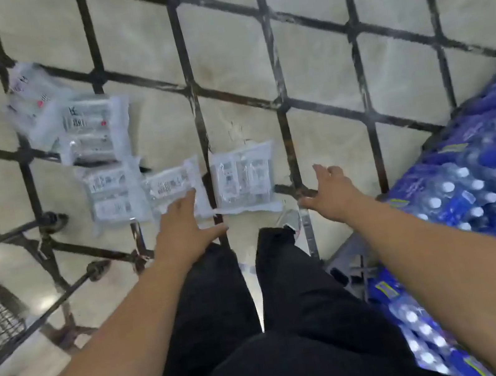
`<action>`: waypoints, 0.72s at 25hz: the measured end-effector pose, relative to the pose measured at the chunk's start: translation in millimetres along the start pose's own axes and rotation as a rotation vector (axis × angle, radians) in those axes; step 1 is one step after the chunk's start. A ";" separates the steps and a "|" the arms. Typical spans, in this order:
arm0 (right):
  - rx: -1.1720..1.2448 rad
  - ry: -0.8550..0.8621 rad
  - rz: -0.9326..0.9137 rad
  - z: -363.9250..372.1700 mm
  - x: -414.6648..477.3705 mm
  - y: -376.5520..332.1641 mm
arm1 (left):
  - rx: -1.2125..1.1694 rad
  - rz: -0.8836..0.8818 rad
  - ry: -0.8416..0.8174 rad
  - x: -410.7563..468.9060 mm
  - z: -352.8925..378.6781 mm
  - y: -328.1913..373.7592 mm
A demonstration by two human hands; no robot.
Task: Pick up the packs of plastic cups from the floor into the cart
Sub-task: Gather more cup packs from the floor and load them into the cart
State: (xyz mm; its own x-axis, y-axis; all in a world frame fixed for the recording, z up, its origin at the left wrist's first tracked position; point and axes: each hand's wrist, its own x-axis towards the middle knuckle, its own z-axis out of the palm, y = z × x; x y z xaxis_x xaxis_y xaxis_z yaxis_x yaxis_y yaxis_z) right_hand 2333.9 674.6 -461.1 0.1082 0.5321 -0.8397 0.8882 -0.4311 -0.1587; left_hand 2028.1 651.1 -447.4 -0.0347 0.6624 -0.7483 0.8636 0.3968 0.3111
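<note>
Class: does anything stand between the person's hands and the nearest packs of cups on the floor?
Nothing visible does. The left hand reaches over one pack of plastic cups; the right hand is open beside the neighbouring pack, only bare floor between.

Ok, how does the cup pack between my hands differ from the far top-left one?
The near clear plastic cup pack lies square and uncovered; the far clear plastic pack lies slanted, partly under a neighbouring pack. The far pack bears a red mark, the near one only black print. Both lie unheld on the tiled floor.
</note>
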 end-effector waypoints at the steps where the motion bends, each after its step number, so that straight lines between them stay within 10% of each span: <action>1: -0.010 -0.017 0.013 12.4 32.8 5.4 | -0.022 -0.031 -0.010 18.7 23.2 -11.8; 9: -0.029 -0.099 -0.001 201.4 353.6 55.8 | -0.152 0.027 -0.177 333.4 231.7 -98.7; 18: 0.390 0.019 -0.036 329.9 504.5 86.9 | -0.320 -0.058 0.197 474.4 359.3 -140.8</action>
State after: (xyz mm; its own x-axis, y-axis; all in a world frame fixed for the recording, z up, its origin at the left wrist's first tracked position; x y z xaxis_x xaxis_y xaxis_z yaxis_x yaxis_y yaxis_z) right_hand 2318.4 665.2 -1069.8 0.0920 0.5638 -0.8208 0.6552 -0.6550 -0.3764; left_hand 2070.8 681.3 -1056.7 -0.2017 0.7298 -0.6532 0.6576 0.5951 0.4619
